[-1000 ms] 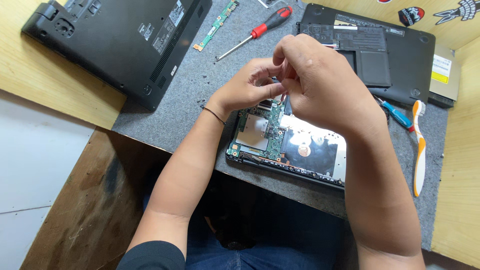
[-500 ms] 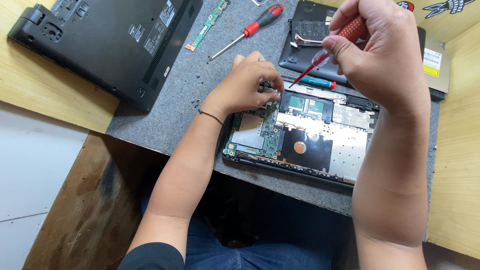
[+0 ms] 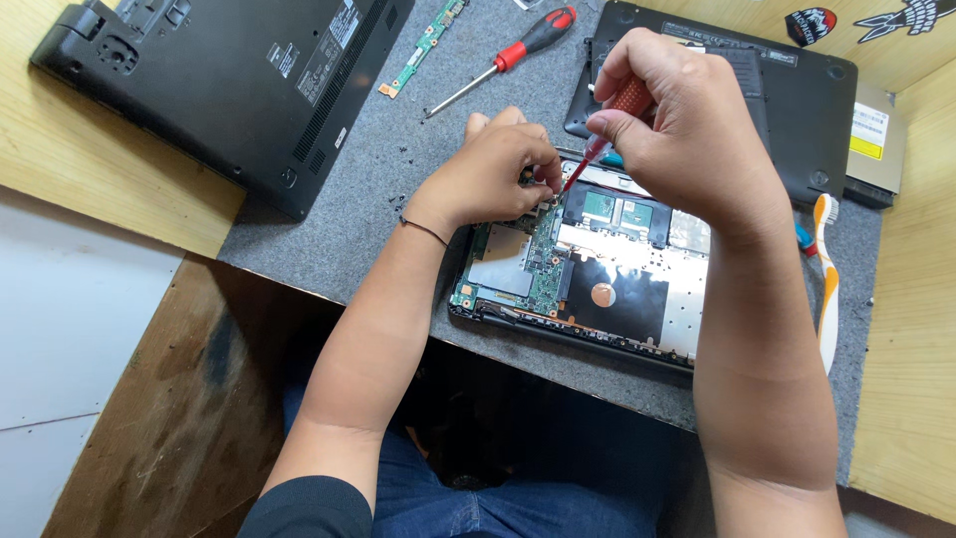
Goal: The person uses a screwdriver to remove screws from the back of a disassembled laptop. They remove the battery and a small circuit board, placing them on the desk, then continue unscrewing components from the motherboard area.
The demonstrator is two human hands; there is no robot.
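Note:
An opened laptop base (image 3: pixel 597 299) lies on a grey mat, its green circuit board (image 3: pixel 543 269) and silver shielding exposed. My right hand (image 3: pixel 687 120) grips a red-handled screwdriver (image 3: pixel 622 105), whose tip points down at the board's upper edge. My left hand (image 3: pixel 493 174) rests on the board's top left, fingertips pinched together right beside the screwdriver tip. What the fingers pinch is too small to see.
A black laptop shell (image 3: pixel 229 80) lies upside down at upper left. A second red screwdriver (image 3: pixel 508 55) and a small green board (image 3: pixel 423 45) lie above my hands. Another black cover (image 3: pixel 797 90), an optical drive (image 3: pixel 876 144) and an orange-white toothbrush (image 3: pixel 827 279) sit at right. Loose screws dot the mat (image 3: pixel 368 199).
My right hand lifted away from the board with the screwdriver, then came back down so its tip meets my left fingertips. The left hand stayed on the board.

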